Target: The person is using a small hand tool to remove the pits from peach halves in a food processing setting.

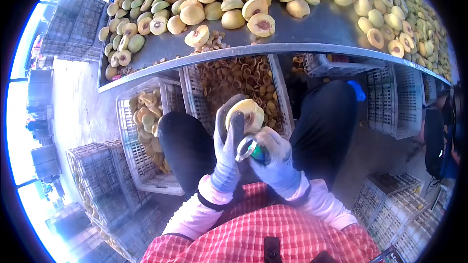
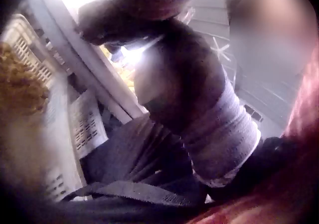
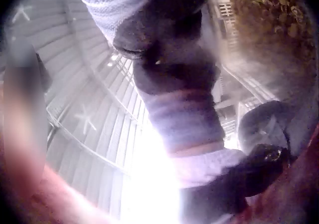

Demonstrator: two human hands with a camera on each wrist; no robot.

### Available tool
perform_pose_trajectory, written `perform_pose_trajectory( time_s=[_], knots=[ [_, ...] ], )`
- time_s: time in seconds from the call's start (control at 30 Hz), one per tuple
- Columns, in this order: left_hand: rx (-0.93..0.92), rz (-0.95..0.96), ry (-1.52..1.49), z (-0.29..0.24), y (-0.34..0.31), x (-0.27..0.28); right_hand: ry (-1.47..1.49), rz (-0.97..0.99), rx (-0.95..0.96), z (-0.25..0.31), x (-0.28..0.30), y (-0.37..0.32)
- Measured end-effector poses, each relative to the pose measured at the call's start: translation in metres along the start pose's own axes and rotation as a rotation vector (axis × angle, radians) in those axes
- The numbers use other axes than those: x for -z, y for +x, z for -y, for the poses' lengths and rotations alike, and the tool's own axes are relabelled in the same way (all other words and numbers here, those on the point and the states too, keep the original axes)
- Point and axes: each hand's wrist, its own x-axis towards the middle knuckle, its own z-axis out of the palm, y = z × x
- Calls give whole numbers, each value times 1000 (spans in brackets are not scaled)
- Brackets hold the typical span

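Observation:
In the head view my gloved left hand (image 1: 227, 139) grips a pale yellow fruit half (image 1: 254, 115), perhaps a peach, with its brownish centre showing. Close beside it, my gloved right hand (image 1: 277, 152) holds a small tool (image 1: 246, 149) with a curved metal loop and a green part. The loop end points toward the left hand, just below the fruit. Both hands are together above my lap, in front of a crate (image 1: 284, 90) of brown pits and scraps. The wrist views show the gloves dark and close up, with the tool mostly hidden.
A metal-edged table (image 1: 312, 27) ahead bears many fruit halves (image 1: 192, 14). At the left a white crate (image 1: 161, 185) holds pale fruit pieces. Other crates (image 1: 394, 100) stand under the table's right side, and stacked crates (image 1: 105, 180) stand farther left. My knees flank the scrap crate.

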Motion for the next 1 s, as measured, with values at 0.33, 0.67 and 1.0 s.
perform_pose_trajectory(
  time_s=[0.33, 0.67, 1.0],
  knots=[
    [7, -9, 101, -6, 1, -1, 98, 90, -414, 0, 5, -2],
    [154, 103, 151, -7, 5, 5, 674, 147, -656, -12, -5, -28],
    [277, 352, 86, 1, 17, 15, 2443, 523, -1112, -11, -2, -27]
  ],
)
